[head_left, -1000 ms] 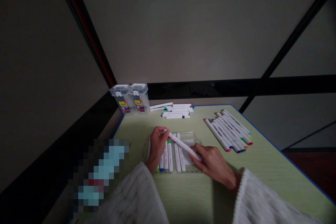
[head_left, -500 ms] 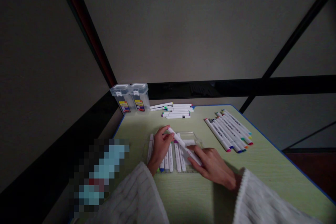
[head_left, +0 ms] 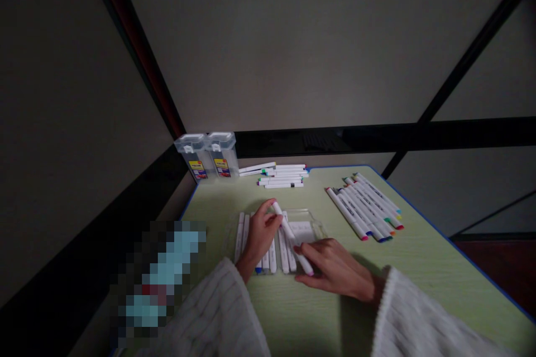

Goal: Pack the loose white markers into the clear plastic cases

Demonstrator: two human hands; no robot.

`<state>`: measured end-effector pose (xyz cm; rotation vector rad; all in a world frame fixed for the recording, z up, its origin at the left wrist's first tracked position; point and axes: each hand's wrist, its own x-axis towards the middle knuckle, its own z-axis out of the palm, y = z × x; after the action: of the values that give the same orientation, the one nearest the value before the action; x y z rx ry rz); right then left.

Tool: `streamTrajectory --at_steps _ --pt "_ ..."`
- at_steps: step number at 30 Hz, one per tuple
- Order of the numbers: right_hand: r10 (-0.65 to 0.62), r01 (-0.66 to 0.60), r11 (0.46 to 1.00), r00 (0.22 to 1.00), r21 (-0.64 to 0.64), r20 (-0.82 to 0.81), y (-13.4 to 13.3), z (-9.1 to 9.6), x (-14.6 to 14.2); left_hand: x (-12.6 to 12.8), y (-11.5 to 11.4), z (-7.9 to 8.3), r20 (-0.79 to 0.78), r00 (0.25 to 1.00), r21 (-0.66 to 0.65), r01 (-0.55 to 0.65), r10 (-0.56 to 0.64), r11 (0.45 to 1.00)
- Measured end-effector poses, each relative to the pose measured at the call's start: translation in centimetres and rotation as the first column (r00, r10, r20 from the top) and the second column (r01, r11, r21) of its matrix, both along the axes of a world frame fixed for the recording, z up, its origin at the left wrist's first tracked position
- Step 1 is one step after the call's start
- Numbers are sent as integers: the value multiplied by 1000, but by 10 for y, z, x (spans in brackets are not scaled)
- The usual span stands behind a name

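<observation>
Pinching one white marker [head_left: 287, 227] by its far end with my left fingers [head_left: 265, 207] and near end with my right fingers [head_left: 316, 251], I see it slant above the clear tray [head_left: 302, 212] beneath them.

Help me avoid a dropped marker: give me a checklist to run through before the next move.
1. Left hand on the held marker's far end: ok.
2. Right hand firm at its near end: cannot tell; finger and thumb are spread there.
3. Clear case below the hands: ok.
4. Held marker parallel to the markers in the case: not ok, slanted.
5. Loose markers on the right apart from the right hand: ok.
</observation>
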<state>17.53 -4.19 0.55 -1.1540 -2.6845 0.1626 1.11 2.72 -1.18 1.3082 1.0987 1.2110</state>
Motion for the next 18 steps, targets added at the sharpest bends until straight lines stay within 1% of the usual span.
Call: streamTrajectory --at_steps 3,6,9,14,18 --pt "37 -37 998 999 -54 4 0 3 -2 2 -1 -8 -10 998 11 69 -69 998" --pt "30 -31 996 1000 -82 -8 0 5 -4 4 -2 -12 -12 996 52 87 -86 995" --pt "23 -25 995 999 -99 -21 0 6 -5 5 -4 -12 -46 993 60 110 -107 992" --pt "22 -28 993 998 -116 -57 1 6 -4 4 -5 -11 -122 974 127 209 -193 970" --pt "10 -21 990 996 -139 -84 1 6 -3 4 -5 -13 -194 959 171 242 -208 955"
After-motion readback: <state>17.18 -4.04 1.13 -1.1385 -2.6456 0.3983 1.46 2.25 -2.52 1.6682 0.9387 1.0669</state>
